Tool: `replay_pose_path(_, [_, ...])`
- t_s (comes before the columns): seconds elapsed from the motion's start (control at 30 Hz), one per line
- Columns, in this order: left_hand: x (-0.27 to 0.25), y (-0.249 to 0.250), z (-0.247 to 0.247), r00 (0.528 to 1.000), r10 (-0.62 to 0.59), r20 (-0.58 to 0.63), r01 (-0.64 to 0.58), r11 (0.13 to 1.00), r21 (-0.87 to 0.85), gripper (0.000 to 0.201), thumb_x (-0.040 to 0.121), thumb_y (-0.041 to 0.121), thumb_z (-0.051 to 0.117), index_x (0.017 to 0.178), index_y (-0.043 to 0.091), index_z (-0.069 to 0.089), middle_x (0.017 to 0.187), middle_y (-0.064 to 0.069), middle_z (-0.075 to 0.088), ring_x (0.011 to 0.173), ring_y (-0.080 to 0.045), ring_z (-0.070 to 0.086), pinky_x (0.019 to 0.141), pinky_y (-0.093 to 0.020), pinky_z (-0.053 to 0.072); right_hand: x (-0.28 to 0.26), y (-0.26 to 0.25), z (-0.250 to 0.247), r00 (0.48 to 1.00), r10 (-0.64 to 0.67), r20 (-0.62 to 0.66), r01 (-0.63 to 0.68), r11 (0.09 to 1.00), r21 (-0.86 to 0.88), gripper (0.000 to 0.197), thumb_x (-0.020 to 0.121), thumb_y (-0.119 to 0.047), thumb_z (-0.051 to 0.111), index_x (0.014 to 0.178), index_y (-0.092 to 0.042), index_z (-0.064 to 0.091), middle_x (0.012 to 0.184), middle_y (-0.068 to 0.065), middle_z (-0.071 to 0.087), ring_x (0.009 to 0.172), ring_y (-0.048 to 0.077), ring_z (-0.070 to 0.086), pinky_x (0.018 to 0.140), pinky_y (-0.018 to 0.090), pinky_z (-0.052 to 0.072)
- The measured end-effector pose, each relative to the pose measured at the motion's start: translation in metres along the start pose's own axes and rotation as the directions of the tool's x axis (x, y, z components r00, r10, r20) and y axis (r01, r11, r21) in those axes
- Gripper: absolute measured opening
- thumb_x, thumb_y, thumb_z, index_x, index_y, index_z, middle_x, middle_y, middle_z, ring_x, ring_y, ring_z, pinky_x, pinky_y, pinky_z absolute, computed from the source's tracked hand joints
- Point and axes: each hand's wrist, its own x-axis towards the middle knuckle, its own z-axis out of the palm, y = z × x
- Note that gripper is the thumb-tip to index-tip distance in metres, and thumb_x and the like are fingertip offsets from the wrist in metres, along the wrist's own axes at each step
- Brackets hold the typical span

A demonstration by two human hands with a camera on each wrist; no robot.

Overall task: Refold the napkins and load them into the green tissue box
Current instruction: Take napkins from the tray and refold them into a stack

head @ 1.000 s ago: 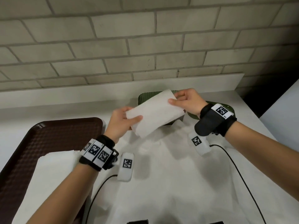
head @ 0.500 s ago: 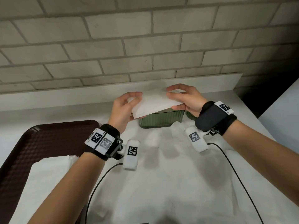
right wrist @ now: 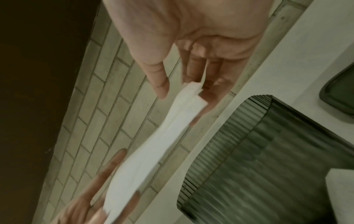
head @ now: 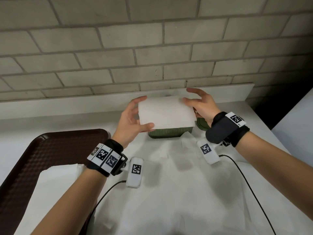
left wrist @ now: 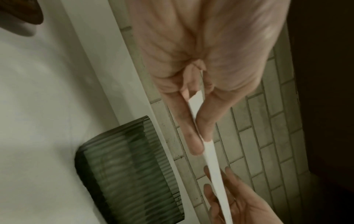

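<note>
The left hand and right hand each pinch one end of the folded napkin, holding it flat and level just above the open green tissue box, apparently so it drops in square.

No readable text anywhere; the wristbands bear only black-and-white square code markers.
</note>
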Motion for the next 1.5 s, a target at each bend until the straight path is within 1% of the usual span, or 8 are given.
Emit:
replay_pose_path(0.2, [-0.006,0.001,-0.004,0.998,0.003,0.058,-0.002,1.0,-0.009,0.092,0.07,-0.021,0.072,0.143,0.022,0.036,0.124,-0.012,0.066,0.088,-0.027,0.071,0.074,-0.046,0.061,0.0,-0.005,-0.005,0.999,0.037,-0.011,-0.037,0.999,0.036,0.018,0.083,-0.018,0.075,0.096,-0.007,0.07,0.086,0.007,0.069,0.071,0.015,0.066,0.056,0.02,0.054])
replay_pose_path(0.5, [-0.013,-0.004,-0.018,0.998,0.021,0.064,-0.022,1.0,0.017,0.084,0.063,-0.021,0.076,0.134,0.016,0.048,0.131,-0.018,0.058,0.097,-0.027,0.067,0.068,-0.036,0.061,0.019,-0.004,-0.01,0.984,-0.025,-0.177,0.027,1.0,0.006,0.011,0.077,-0.031,0.08,0.082,-0.024,0.073,0.087,0.009,0.065,0.075,0.019,0.059,0.064,0.03,0.051])
replay_pose_path(0.63, [-0.016,-0.018,-0.035,0.999,-0.017,-0.034,0.022,0.988,0.156,0.066,0.06,-0.019,0.081,0.115,0.012,0.062,0.123,-0.005,0.065,0.111,-0.03,0.062,0.074,-0.043,0.062,0.039,-0.002,-0.008,0.985,-0.023,-0.172,0.016,0.999,-0.044,0.015,0.074,-0.03,0.082,0.084,-0.023,0.074,0.1,0.016,0.073,0.082,0.02,0.065,0.082,0.041,0.056])
replay_pose_path(0.77, [-0.023,-0.033,-0.055,0.971,-0.134,-0.199,0.193,0.93,0.314,0.05,0.057,-0.011,0.085,0.089,0.025,0.071,0.111,0.001,0.069,0.117,-0.038,0.057,0.075,-0.051,0.06,0.059,0.005,0.001,0.983,-0.073,-0.169,0.04,0.981,-0.191,0.019,0.074,-0.031,0.083,0.087,-0.02,0.075,0.088,0.004,0.069,0.077,0.012,0.06,0.08,0.027,0.05])
replay_pose_path(0.93, [-0.044,-0.027,-0.075,0.949,-0.204,-0.239,0.29,0.858,0.423,0.04,0.057,-0.003,0.087,0.083,0.026,0.078,0.097,-0.005,0.064,0.089,-0.02,0.058,0.071,-0.032,0.062,0.075,0.016,0.012,0.992,-0.052,-0.117,-0.005,0.896,-0.443,0.024,0.077,-0.031,0.08,0.091,-0.013,0.073,0.076,0.0,0.063,0.071,0.012,0.057,0.072,0.021,0.042])
replay_pose_path(1.13, [-0.064,-0.005,-0.077,0.938,-0.223,-0.267,0.338,0.768,0.544,0.039,0.063,-0.006,0.082,0.084,0.027,0.078,0.1,-0.004,0.073,0.072,-0.049,0.065,0.066,-0.052,0.058,0.082,0.027,0.022,0.988,-0.059,-0.143,-0.039,0.8,-0.599,0.023,0.079,-0.025,0.076,0.092,-0.006,0.072,0.081,0.007,0.063,0.085,0.023,0.06,0.071,0.021,0.04])
replay_pose_path(1.37, [-0.076,0.018,-0.078,0.925,-0.252,-0.283,0.378,0.675,0.634,0.04,0.065,-0.008,0.079,0.085,0.027,0.076,0.094,-0.002,0.075,0.046,-0.02,0.064,0.057,-0.034,0.057,0.088,0.031,0.028,0.99,-0.072,-0.124,-0.03,0.746,-0.665,0.023,0.08,-0.026,0.074,0.09,-0.005,0.072,0.093,0.011,0.069,0.082,0.022,0.059,0.072,0.026,0.047])
replay_pose_path(1.5, [-0.074,0.026,-0.073,0.934,-0.246,-0.259,0.356,0.686,0.634,0.04,0.064,-0.006,0.08,0.083,0.03,0.077,0.094,0.003,0.075,0.048,-0.034,0.06,0.054,-0.038,0.055,0.086,0.036,0.032,0.999,-0.014,-0.043,-0.021,0.695,-0.719,0.016,0.079,-0.027,0.074,0.081,-0.011,0.069,0.089,0.007,0.067,0.084,0.024,0.063,0.069,0.025,0.044])
